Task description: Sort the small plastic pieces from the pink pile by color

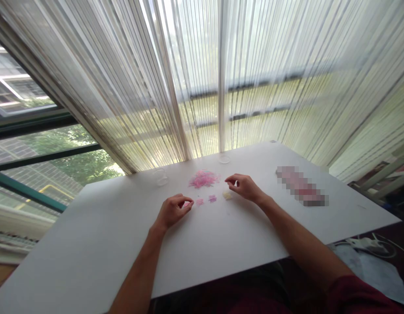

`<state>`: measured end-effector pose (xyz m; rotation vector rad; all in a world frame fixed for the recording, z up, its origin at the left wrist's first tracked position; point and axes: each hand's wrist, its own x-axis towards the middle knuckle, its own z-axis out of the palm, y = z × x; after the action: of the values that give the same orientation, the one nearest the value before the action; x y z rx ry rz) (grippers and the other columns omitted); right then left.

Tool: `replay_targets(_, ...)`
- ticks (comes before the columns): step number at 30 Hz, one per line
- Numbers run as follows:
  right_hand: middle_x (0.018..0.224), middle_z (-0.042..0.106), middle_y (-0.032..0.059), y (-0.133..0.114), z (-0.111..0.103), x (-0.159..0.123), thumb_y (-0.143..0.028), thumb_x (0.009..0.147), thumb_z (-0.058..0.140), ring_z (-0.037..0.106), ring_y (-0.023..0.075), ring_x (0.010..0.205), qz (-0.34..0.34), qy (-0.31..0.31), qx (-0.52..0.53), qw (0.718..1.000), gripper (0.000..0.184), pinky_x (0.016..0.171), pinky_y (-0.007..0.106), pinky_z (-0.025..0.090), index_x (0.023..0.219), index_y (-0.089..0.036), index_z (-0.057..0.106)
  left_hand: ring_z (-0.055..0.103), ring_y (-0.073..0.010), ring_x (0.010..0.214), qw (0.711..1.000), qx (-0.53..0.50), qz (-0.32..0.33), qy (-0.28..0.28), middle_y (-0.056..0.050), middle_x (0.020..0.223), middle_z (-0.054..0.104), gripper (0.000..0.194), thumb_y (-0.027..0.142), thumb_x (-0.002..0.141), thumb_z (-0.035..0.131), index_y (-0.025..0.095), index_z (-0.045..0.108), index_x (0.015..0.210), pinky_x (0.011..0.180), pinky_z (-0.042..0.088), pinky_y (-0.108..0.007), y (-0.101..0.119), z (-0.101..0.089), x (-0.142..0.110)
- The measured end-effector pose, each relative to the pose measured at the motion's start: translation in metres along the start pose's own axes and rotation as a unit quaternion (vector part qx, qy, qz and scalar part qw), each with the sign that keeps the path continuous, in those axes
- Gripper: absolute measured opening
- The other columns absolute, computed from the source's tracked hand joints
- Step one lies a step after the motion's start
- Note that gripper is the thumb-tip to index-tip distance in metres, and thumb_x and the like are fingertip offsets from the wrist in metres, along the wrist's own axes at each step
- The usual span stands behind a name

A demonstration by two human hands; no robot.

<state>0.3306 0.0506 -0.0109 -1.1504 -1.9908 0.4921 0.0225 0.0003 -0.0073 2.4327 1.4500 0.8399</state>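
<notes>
The left hand [172, 211] and right hand [244, 187] curl just beside pink scraps [204, 179]; neither clearly grips anything.

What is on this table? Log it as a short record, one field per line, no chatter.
left hand: fingers curled, beside a small pink cluster
right hand: fingers curled, nearest a pale yellow cluster
centre: heap of small pink pieces
between hands: pink patch, purple patch
far side: two clear rings
surface: white tabletop
right side: pixelated patch, contents unreadable
behind: sheer string curtain
</notes>
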Motion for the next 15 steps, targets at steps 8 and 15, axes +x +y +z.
replay_targets(8,0.088,0.067,0.0039,0.003,0.015,0.003,-0.017,0.088,0.043,0.059,0.0141,0.077,-0.015,-0.051,0.009,0.999,0.018,0.073,0.027,0.047,0.091,-0.018,0.061,0.045,-0.0091,0.054,1.0,0.004,0.0,-0.002,0.003,0.061,0.049,0.021,0.034,0.086,0.059,0.022,0.075,0.085,0.056,0.037,-0.021,0.0,0.0,0.0)
replay_targets(15,0.087,0.067,0.0054,0.004,0.019,0.004,-0.015,0.091,0.044,0.058,0.0186,0.087,-0.044,-0.101,-0.046,0.993,0.016,0.083,0.033,0.043,0.092,-0.018,0.06,0.045,-0.0087,0.053,1.0,0.007,-0.005,0.002,0.003,0.06,0.05,0.02,0.033,0.085,0.059,0.022,0.075,0.084,0.056,0.037,-0.021,-0.001,0.003,0.001)
